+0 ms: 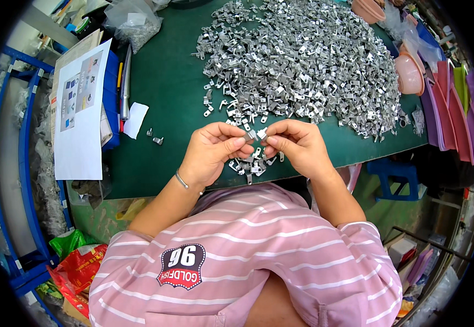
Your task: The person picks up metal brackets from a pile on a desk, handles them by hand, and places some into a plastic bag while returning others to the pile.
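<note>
Close together over the near part of the green table (155, 158), my two hands each pinch a small bent metal piece. My left hand (213, 150) is closed on one silver metal bracket (251, 134) between thumb and forefinger. In the pinch of my right hand (297, 146) is another metal bracket (262, 133), its end facing the first with hardly any gap. Below my fingers lies a small cluster of loose brackets (256, 166). A large heap of similar metal brackets (302, 60) spreads beyond my hands to the far side of the table.
Two stray brackets (158, 140) and a white paper scrap (135, 120) lie left. Beside them stands a blue tray (111, 92) with printed sheets (79, 117). Pink bowls (409, 73) and coloured bins (449, 109) line the right. A blue stool (395, 177) is below the right edge.
</note>
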The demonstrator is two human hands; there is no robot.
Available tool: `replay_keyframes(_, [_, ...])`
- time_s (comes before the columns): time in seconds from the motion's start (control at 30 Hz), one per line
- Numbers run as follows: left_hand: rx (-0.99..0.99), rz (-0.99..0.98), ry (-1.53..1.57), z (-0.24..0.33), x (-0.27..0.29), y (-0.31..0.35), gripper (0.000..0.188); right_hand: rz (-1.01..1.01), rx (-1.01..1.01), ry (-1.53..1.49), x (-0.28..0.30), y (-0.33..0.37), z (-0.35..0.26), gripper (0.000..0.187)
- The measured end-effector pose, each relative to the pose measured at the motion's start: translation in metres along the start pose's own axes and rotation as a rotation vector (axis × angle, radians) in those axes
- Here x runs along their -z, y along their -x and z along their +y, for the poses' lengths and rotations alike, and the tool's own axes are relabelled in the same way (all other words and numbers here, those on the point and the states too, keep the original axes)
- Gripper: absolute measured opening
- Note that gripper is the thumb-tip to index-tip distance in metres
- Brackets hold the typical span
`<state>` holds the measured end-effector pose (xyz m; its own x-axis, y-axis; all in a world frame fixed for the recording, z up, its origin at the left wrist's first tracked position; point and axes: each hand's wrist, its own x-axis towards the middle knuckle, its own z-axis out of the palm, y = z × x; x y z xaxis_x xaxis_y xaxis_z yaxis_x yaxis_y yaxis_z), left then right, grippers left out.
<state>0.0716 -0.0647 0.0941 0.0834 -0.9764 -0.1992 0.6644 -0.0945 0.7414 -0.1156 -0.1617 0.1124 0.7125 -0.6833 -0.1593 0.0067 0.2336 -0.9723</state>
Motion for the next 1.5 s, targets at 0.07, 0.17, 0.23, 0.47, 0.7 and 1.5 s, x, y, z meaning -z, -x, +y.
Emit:
replay_keyframes(0.07, [0.004,0.0,-0.025,0.003,-0.001,0.001,0.013,-0.017,0.026,-0.013,-0.001,0.001,0.0,0.012])
replay_keyframes(0.17, [-0.042,0.041,-0.254,0.005,0.003,0.005,0.012,0.025,0.214,0.326,0.001,0.004,-0.006,0.012])
replay_keyframes(0.23, [-0.085,0.099,-0.439,0.007,0.008,0.012,0.011,0.114,0.452,0.697,0.011,0.008,0.002,0.012])
replay_keyframes(0.47, [-0.117,0.196,-0.97,-0.005,0.031,0.03,0.008,0.148,0.466,0.986,0.031,0.022,0.03,0.008])
replay_keyframes(0.7, [-0.404,0.183,-1.297,0.0,0.013,0.01,0.014,0.232,0.554,1.018,0.006,-0.016,0.027,0.011])
replay_keyframes(1.5, [0.045,0.092,-0.243,0.0,0.027,-0.007,0.017,0.093,-0.138,-0.209,0.02,-0.024,0.018,0.012])
